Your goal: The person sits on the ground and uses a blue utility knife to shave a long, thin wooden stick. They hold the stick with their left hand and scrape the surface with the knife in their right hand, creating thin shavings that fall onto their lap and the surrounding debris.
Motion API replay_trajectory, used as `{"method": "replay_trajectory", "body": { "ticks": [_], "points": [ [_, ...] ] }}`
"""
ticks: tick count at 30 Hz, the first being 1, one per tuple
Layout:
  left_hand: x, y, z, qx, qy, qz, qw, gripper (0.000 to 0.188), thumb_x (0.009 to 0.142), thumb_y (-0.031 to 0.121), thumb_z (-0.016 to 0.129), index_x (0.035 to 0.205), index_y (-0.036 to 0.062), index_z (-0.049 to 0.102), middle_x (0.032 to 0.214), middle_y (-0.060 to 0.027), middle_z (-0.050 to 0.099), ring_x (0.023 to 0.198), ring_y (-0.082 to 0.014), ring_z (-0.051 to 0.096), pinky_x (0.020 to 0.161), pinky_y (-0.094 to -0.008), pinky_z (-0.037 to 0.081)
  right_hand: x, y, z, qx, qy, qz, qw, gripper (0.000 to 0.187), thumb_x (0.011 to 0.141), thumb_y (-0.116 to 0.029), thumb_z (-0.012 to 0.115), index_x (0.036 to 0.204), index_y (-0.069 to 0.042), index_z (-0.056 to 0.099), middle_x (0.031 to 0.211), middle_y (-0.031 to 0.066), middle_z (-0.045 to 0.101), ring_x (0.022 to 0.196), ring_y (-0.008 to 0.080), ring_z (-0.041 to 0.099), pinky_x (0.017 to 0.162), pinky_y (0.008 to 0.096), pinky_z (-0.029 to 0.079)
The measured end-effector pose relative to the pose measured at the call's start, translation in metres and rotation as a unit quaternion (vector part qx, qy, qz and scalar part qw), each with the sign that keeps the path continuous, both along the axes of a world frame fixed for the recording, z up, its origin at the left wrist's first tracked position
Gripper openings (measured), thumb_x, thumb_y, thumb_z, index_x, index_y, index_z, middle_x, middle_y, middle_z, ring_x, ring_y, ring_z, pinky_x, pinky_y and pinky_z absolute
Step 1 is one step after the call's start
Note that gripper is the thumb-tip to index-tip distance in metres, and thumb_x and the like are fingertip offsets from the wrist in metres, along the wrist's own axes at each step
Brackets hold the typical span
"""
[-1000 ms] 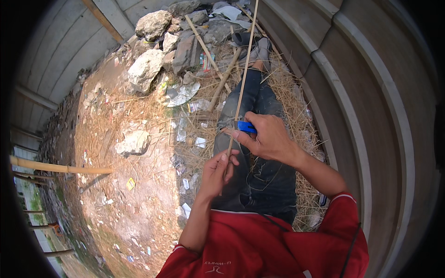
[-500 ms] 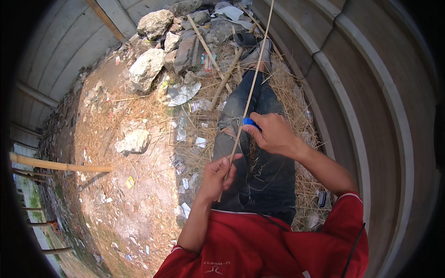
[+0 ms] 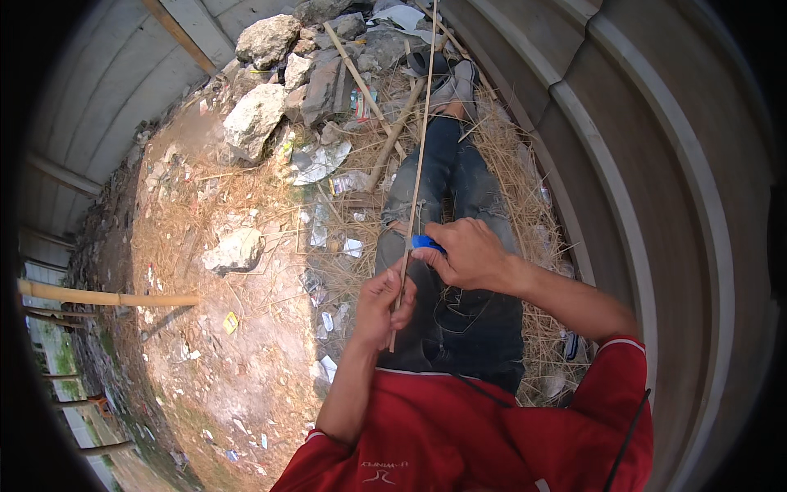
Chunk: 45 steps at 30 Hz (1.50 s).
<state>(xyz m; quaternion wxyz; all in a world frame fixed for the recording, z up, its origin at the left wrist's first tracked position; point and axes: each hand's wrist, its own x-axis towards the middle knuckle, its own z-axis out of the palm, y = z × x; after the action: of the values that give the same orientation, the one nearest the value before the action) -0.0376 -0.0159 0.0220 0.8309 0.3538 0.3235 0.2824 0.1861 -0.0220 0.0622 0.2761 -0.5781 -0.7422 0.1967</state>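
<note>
Head view: a long, thin, pale-brown, bamboo-like strip [image 3: 421, 156] runs over dark, worn trousers [image 3: 484, 328]. Low on this strip, the left hand [image 3: 379, 307] pinches it, half-curled. Farther up, right of the strip, the right hand [image 3: 471, 254], knuckles up, grips a small blue-handled cutter [image 3: 426, 243] against it. Shaving seems in hand; the next stroke likely calls for a steady left pinch.

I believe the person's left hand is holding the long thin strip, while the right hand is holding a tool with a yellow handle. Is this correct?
Not quite: the handle of the tool in the right hand is blue, not yellow, as the head view shows. The left hand does hold the long thin strip.
</note>
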Motion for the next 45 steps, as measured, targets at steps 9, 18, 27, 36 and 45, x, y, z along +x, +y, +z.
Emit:
{"method": "replay_trajectory", "body": {
  "ticks": [9,18,27,36,45],
  "points": [
    [-0.012,-0.003,-0.006,-0.041,-0.053,-0.009,0.998,0.047,0.111,0.039,0.046,0.136,-0.0006,0.053,0.078,-0.0027,0.052,0.045,-0.0058,0.037,0.039,-0.0204,0.028,-0.003,0.007,0.0,-0.042,-0.016,0.012,0.999,0.038,0.1,-0.04,0.06,0.093,-0.002,0.065,0.072,0.0263,0.065,0.072,0.05,0.065,0.067,0.0573,0.051],
    [-0.011,-0.009,-0.008,-0.057,-0.058,-0.001,0.997,0.049,0.11,0.038,0.049,0.142,0.0005,0.051,0.076,-0.0021,0.048,0.045,-0.0047,0.034,0.037,-0.0191,0.025,-0.003,0.004,0.006,-0.039,0.021,0.006,0.999,0.041,0.101,-0.039,0.061,0.09,0.001,0.065,0.07,0.0273,0.063,0.074,0.0491,0.065,0.065,0.0538,0.049],
    [-0.016,-0.01,-0.017,-0.052,-0.039,-0.006,0.998,0.055,0.11,0.038,0.05,0.149,0.0001,0.047,0.074,-0.0017,0.048,0.046,-0.0054,0.034,0.04,-0.0208,0.025,-0.022,-0.024,-0.005,-0.09,-0.003,0.088,0.992,0.039,0.099,-0.04,0.063,0.1,-0.002,0.069,0.074,0.0232,0.067,0.074,0.0462,0.068,0.067,0.0574,0.051],
    [-0.042,-0.026,-0.013,-0.03,-0.038,-0.078,0.996,0.063,0.107,0.04,0.054,0.15,-0.0058,0.043,0.075,-0.0027,0.051,0.046,-0.0065,0.037,0.041,-0.0221,0.028,0.082,0.077,0.015,0.041,0.068,-0.179,0.981,0.042,0.101,-0.04,0.06,0.096,0.001,0.071,0.071,0.0253,0.063,0.066,0.0421,0.061,0.065,0.0493,0.046],
    [-0.072,-0.037,-0.059,-0.009,-0.044,-0.09,0.995,0.063,0.104,0.038,0.06,0.148,-0.0055,0.049,0.074,-0.0052,0.056,0.045,-0.0073,0.036,0.04,-0.0226,0.027,0.171,0.121,0.032,0.104,0.067,-0.328,0.937,0.055,0.102,-0.047,0.057,0.091,0.005,0.068,0.07,0.0205,0.06,0.065,0.0316,0.056,0.065,0.044,0.044]
  ]
}}
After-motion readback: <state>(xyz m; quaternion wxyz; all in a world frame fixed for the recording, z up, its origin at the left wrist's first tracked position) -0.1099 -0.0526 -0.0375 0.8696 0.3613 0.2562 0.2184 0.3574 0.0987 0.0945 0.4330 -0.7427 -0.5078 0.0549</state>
